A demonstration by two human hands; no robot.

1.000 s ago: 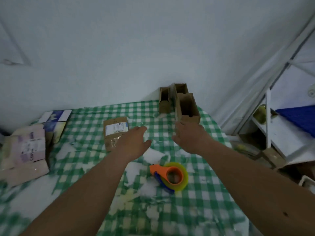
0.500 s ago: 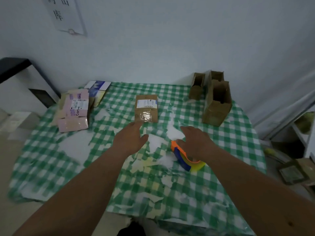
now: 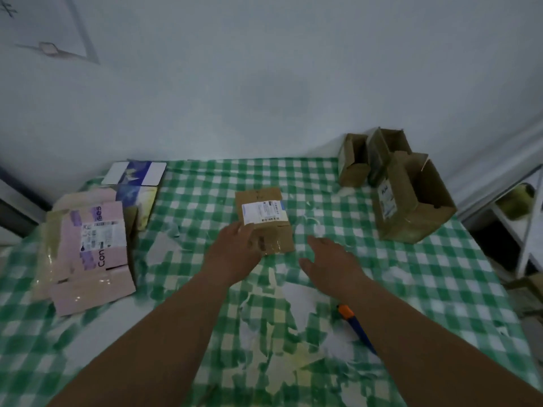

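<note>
A flat brown cardboard box with a white shipping label lies in the middle of the green-checked table. My left hand rests on the box's near left corner, fingers over its edge. My right hand hovers just right of the box with fingers spread, holding nothing. An orange and blue tape dispenser lies under my right forearm, mostly hidden by it.
Flattened pink and beige cartons are stacked at the left, with a blue-and-white one behind. Three upright open brown boxes stand at the back right. Torn white patches scar the cloth. A white shelf frame stands beyond the right edge.
The view has dropped and closed in on the table. Both hands moved forward; my left hand reached the labelled box and my right hand left the tape dispenser.
</note>
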